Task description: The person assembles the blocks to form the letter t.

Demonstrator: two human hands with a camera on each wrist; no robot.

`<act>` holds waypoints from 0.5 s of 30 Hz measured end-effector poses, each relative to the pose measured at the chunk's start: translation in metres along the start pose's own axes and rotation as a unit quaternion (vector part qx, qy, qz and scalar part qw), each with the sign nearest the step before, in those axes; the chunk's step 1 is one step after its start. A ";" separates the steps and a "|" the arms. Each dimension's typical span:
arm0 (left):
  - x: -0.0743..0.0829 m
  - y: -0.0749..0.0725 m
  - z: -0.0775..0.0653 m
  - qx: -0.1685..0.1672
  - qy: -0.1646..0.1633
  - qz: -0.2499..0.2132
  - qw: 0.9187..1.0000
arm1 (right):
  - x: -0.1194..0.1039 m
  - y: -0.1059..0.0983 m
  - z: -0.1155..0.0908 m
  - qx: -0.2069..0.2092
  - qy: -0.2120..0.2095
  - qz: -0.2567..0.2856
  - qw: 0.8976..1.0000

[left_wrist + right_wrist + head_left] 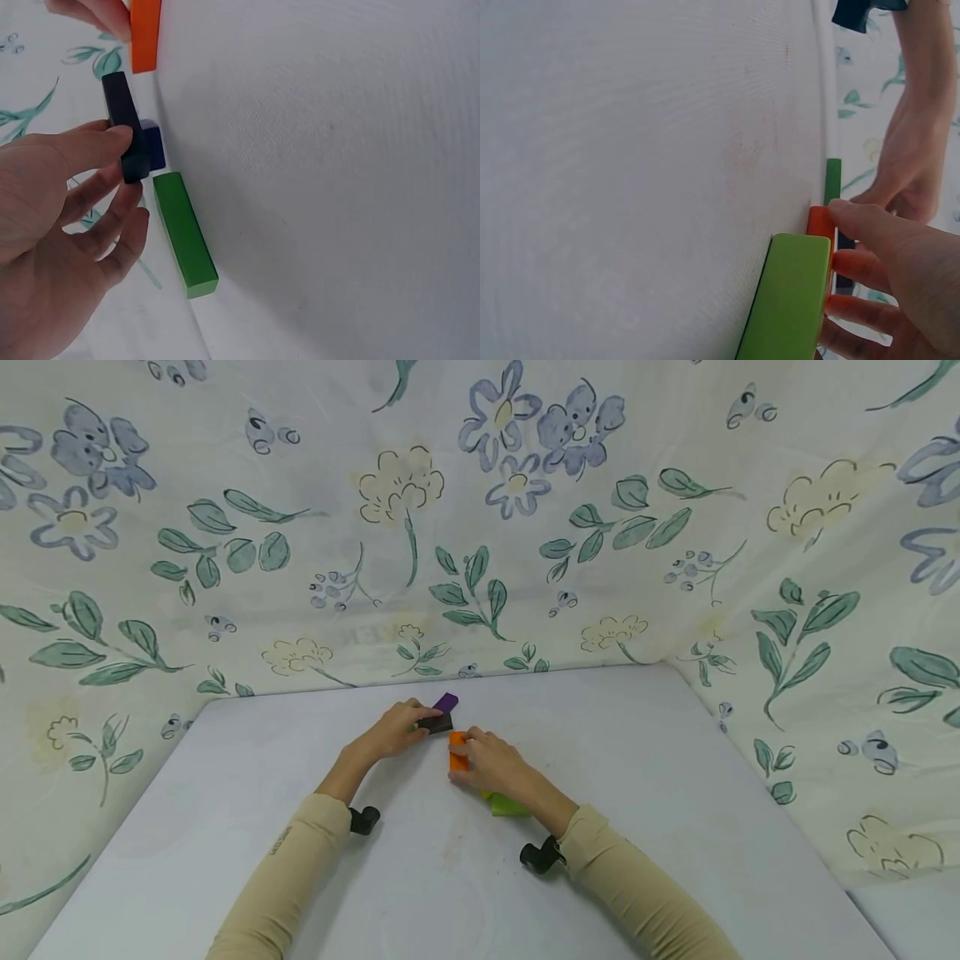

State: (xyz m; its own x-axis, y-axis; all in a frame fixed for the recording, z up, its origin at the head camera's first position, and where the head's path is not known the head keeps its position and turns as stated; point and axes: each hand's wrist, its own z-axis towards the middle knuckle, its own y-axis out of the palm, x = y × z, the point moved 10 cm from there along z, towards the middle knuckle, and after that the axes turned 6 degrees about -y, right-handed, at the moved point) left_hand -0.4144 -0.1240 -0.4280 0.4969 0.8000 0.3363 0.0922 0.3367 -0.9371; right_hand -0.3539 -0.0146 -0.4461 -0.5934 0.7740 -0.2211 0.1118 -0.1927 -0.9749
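Observation:
My left hand [393, 732] pinches a black block [124, 124] between thumb and fingers. Just beyond it lies a purple block [447, 702], partly hidden behind the black one in the left wrist view. A green block [187, 236] lies on the table beside the left fingers; the hand mostly covers it in the head view. My right hand [493, 764] grips an orange block [457, 753], thumb on the near end and fingers at the far end. Under the right wrist lies a lime green block [787, 300], with a bit of yellow [486, 794] showing beside it.
The white table [420, 877] meets a flower-patterned cloth [480, 527] at its back edge and sides. A black wrist camera [365, 820] sits on the left wrist and another black camera [540, 857] on the right. Both arms wear beige sleeves [292, 868].

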 end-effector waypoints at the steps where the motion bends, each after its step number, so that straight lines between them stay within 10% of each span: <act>1: 0.000 0.000 0.000 0.000 -0.001 0.001 1.000 | 0.000 0.000 0.000 0.000 0.000 -0.002 1.000; 15: 0.002 0.004 0.001 -0.006 -0.016 -0.002 1.000 | 0.000 -0.001 0.000 0.005 -0.002 0.002 1.000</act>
State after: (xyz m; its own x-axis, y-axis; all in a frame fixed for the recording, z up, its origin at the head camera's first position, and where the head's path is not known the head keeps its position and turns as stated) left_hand -0.4142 -0.1209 -0.4312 0.4683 0.8142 0.3432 0.1048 0.3345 -0.9366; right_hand -0.3538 -0.0149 -0.4455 -0.5962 0.7707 -0.2248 0.1064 -0.2017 -0.9736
